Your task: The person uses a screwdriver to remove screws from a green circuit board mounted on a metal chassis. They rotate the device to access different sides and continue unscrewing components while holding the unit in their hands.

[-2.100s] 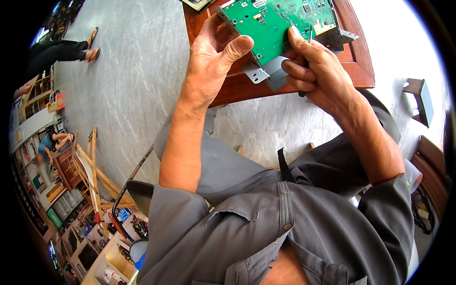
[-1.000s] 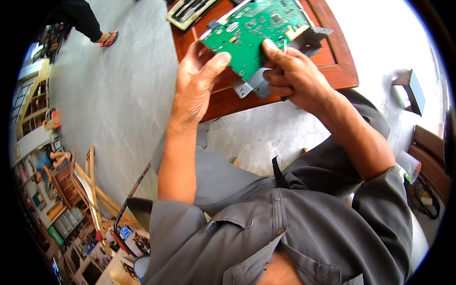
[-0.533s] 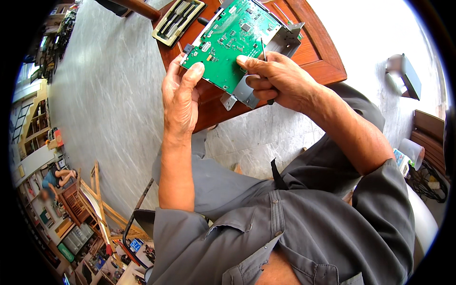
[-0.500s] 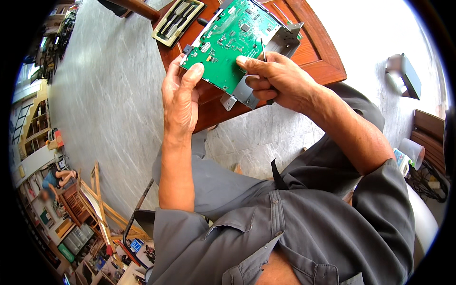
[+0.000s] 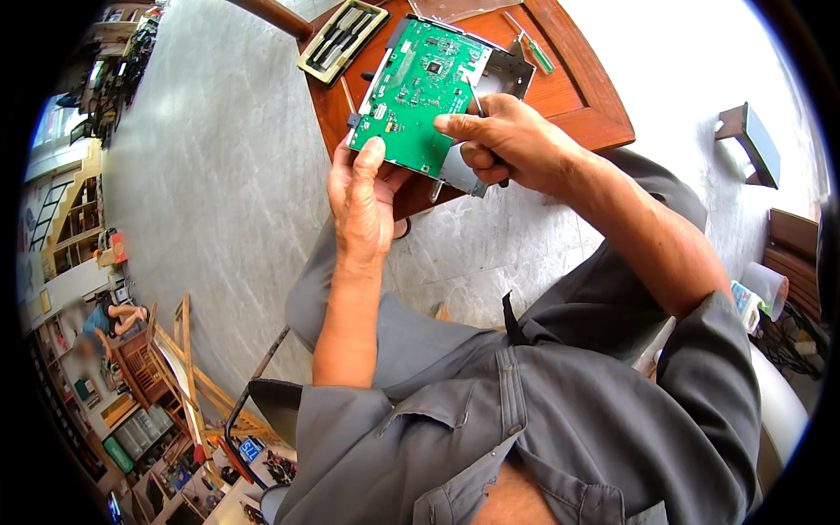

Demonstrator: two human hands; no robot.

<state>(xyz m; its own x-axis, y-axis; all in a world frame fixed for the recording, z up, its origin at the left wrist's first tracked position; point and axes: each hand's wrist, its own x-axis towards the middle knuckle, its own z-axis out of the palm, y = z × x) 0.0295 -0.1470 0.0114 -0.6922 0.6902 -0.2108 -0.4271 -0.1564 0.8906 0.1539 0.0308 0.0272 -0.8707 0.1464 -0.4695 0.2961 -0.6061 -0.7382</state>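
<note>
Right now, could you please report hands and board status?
Left hand gripping green circuit board; right hand holding slim tool; green-handled screwdriver apart on table.

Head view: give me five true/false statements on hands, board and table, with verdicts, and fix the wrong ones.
1. The left hand grips the green circuit board. True.
2. The right hand is empty. False: the right hand holds a thin tool.
3. A green-handled tool lies on the wooden table. True.
4. The cream tray is on the floor. False: the cream tray is on the table.
5. Both hands are gloved. False: both are bare.
</note>
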